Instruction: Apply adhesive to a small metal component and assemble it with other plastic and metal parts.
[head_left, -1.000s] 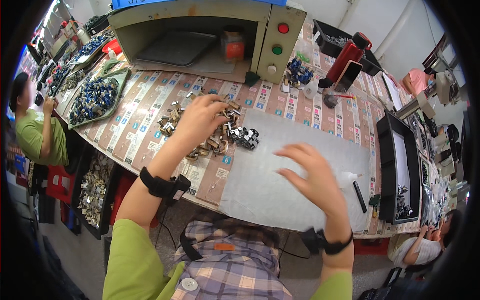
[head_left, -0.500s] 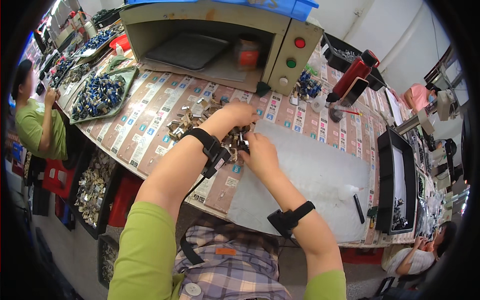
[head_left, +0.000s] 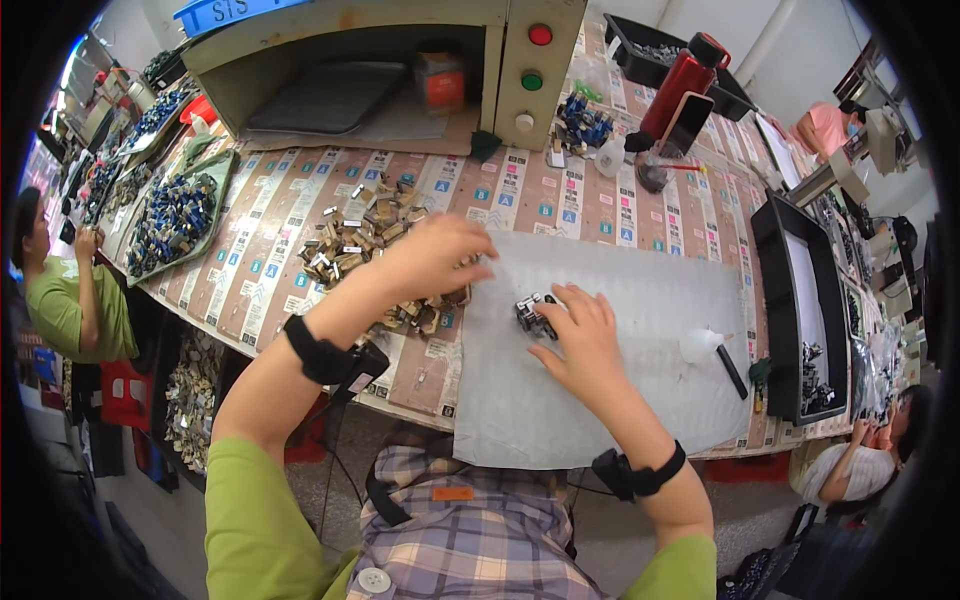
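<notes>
My left hand hovers at the right edge of a pile of small brass and silver metal parts. Its thumb and fingers are apart, and no held part shows between them. On the grey sheet lies a small cluster of dark and silver metal pieces. My right hand rests over the right side of this cluster, fingers spread and index finger and thumb close to the pieces. Part of the cluster is hidden beneath the fingers.
A metal oven-like box stands at the back. Right of the sheet are a black tray, a black stick and a white bottle. A red flask and phone stand behind. Blue parts fill a tray at left.
My right hand has moved right, away from the pile and onto the sheet, where a cluster of metal pieces now lies. My left hand has drawn apart from it. The view has shifted.
</notes>
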